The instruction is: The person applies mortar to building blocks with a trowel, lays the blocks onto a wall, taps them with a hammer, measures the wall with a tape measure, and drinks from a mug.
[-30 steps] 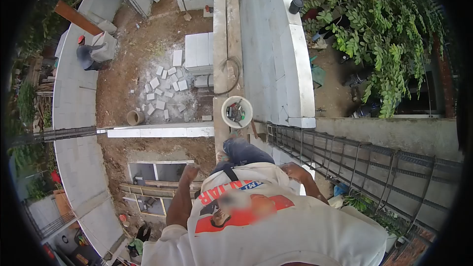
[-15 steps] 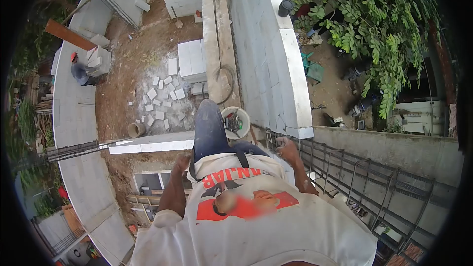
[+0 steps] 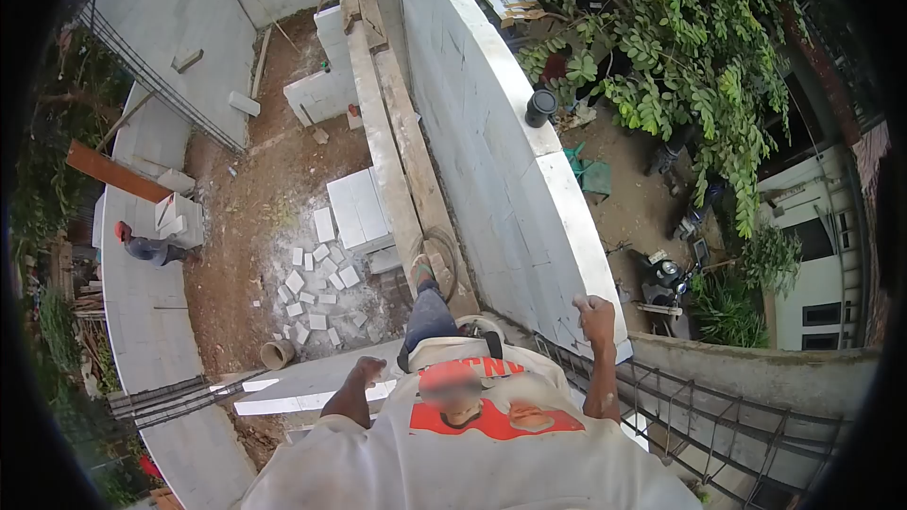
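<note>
My left hand (image 3: pixel 370 374) hangs beside the low white block wall (image 3: pixel 307 391), its fingers loosely bent and apart, with nothing visible in them. My right hand (image 3: pixel 595 315) is raised near the top of the tall white block wall (image 3: pixel 557 191). Its fingers are partly curled, with nothing visible in them; I cannot tell whether they touch the wall. One foot (image 3: pixel 422 274) stands on the long wooden planks (image 3: pixel 389 137). Part of a white bucket (image 3: pixel 482 327) shows just ahead of my waist.
Below left, broken white blocks (image 3: pixel 321 274) lie scattered near a block stack (image 3: pixel 357 212). A hose loop (image 3: pixel 448 250) lies on the planks. A black cup (image 3: pixel 540 108) stands on the wall top. A rebar cage (image 3: pixel 709 416) runs at right. Another person (image 3: pixel 151 247) works far left.
My body has moved forward, and a foot now shows on the planks. My right hand has risen towards the tall wall's top. The bucket is now mostly hidden by my body.
</note>
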A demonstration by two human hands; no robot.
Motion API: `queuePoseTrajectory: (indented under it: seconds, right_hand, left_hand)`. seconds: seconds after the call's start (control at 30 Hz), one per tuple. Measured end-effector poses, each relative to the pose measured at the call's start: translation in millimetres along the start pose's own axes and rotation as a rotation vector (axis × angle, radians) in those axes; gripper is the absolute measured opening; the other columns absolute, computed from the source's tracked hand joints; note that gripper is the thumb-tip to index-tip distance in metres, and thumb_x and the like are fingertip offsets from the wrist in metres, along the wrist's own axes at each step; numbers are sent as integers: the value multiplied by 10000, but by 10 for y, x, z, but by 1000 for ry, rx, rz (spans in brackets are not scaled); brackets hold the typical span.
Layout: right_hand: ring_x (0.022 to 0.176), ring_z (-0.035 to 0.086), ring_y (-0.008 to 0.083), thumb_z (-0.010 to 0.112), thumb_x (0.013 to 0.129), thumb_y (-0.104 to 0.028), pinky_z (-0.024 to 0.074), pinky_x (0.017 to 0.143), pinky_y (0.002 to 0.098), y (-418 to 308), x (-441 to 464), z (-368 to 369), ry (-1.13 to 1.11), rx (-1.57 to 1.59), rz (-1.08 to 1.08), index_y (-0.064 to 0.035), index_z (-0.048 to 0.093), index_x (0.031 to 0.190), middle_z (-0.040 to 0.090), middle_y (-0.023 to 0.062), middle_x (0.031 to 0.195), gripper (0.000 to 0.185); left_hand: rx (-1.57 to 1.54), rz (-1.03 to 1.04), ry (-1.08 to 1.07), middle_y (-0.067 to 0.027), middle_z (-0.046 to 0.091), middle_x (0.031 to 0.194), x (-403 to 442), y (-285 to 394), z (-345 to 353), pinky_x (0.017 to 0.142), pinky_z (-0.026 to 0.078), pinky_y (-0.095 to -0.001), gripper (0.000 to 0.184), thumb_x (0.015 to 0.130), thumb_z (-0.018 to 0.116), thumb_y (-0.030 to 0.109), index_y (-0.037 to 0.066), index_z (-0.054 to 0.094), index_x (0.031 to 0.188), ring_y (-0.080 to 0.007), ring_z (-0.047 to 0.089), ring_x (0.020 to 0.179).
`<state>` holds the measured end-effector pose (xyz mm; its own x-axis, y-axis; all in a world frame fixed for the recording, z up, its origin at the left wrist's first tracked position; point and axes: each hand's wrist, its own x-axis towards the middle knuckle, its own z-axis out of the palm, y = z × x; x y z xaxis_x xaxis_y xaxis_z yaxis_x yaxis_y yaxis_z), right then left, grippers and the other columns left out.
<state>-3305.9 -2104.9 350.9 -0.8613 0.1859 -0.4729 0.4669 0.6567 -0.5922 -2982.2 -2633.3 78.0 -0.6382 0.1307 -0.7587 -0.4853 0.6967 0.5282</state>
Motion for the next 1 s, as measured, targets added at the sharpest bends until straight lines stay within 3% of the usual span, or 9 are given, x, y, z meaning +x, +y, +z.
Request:
queuePoseTrajectory:
  seconds: [0.1,0.17,0.23,0.3,0.5,0.57,0.73,0.83,1.0]
  right_hand:
    - [580,661,265,768,924,-393,522,591,411,-285,829,307,316,-229,-316,-21,785,835,687,131,622,383]
    - [857,712,326,821,854,-416,543,783,479,-795,1100,291,263,-365,-87,-46,774,1065,738,136,827,429]
    - [1194,625,374,861,799,-383,518,953,512,-1223,1294,322,395,-659,-168,-100,623,1395,684,172,1244,702]
    - [1415,433,417,882,765,-346,444,1088,555,-1442,1533,385,270,-670,7,-148,416,1576,489,179,1513,956]
    - [1447,391,458,869,797,-300,389,1173,586,-1201,1921,796,228,-556,120,-128,388,1605,413,223,1588,957]
    - [1458,387,454,864,804,-292,388,1186,568,-1173,1903,950,141,-469,224,-107,386,1603,390,229,1608,950]
    - [1424,429,455,826,823,-277,433,1142,559,-1162,1827,1169,189,-471,216,-76,417,1569,448,249,1551,873]
    - [1406,455,461,829,825,-300,432,1141,564,-1299,1767,1406,197,-428,179,-69,434,1553,485,260,1516,860]
    - [1331,585,327,619,1003,-547,425,1152,396,-2437,1674,1965,-323,304,322,35,584,1425,618,252,1426,720]
  left_hand:
    - [-614,-322,93,-56,669,923,286,312,-830,753,567,-425,254,949,645,298,49,678,993,-261,678,886]
    - [-786,-423,133,-61,668,912,368,394,-1259,732,564,-422,246,945,637,291,50,677,963,-259,669,855]
    - [-799,-504,143,-46,701,1155,435,320,-1623,895,559,-466,340,969,641,281,129,675,1272,-211,696,1037]
    - [-745,-513,107,-54,697,1171,480,53,-1855,893,547,-482,346,969,639,293,135,679,1274,-223,689,1056]
    - [-683,-644,24,-77,685,1209,380,-147,-2569,872,517,-506,372,962,645,324,144,689,1284,-252,674,1074]
    - [-703,-525,209,-59,604,793,439,-4,-3055,580,477,-393,224,946,622,291,75,680,930,-194,569,680]
    - [-570,-338,224,-50,605,797,1123,-157,-3719,624,487,-386,188,938,627,257,80,686,915,-179,593,734]
    - [-107,261,283,-26,641,840,1543,251,-4321,614,470,-340,364,951,662,338,11,703,1105,-147,570,723]
    - [-475,73,312,8,615,815,2220,1205,-4958,565,427,-293,376,965,639,316,-6,696,1152,-83,516,667]
